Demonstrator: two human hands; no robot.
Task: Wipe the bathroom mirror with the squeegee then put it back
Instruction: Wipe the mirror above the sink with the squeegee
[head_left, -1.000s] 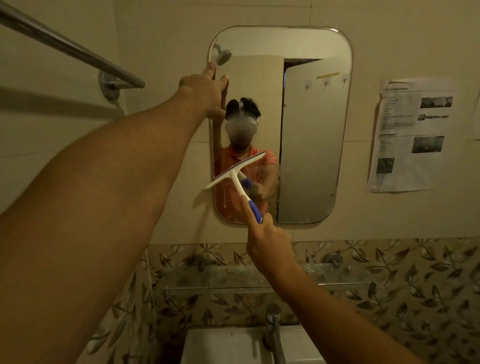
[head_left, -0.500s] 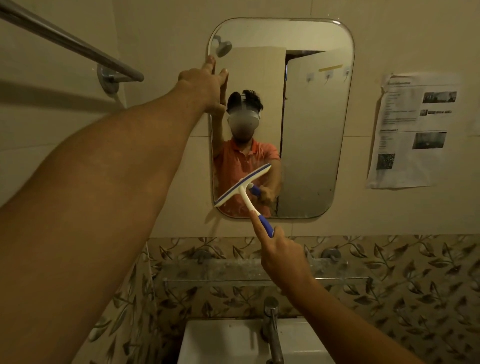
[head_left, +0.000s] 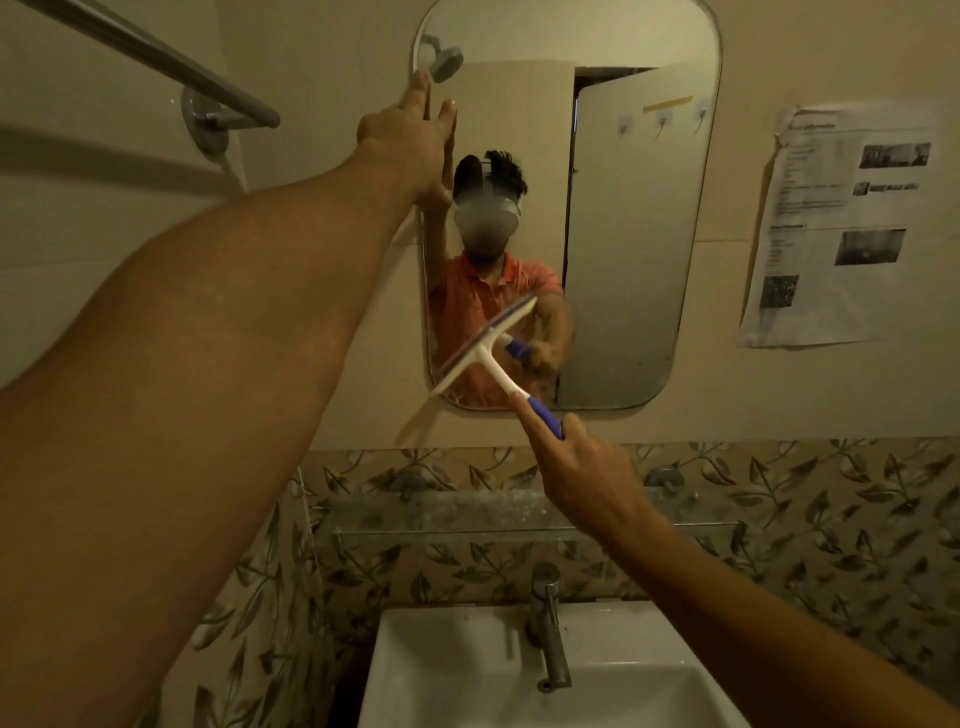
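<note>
Gripping the squeegee (head_left: 485, 353) by its blue handle in the right hand (head_left: 582, 467), index finger laid along the shaft; blade slanted across the lower left corner of the mirror (head_left: 623, 234), low end hanging past the glass edge over the wall. Rubber-to-glass contact: cannot tell. Bracing with the left hand (head_left: 410, 140), fingers straight, flat against the mirror's upper left edge. Probably near the bottom of a stroke. Risks from here: with blade tilted and partly off the glass, could skip or leave a streak down the mirror's left side; could drag water onto the wall just below the mirror; could leave prints under the pressing palm at the mirror's top left; could jolt the mirror on its mount by leaning too hard. Below the mirror, a glass shelf (head_left: 467, 512), nothing plainly made out on it; lower again, a white sink (head_left: 467, 675) with tap (head_left: 545, 623) at its back rim, basin only partly in view, no water seen there. No squeegee holder in sight near the mirror, so return place unknown.
</note>
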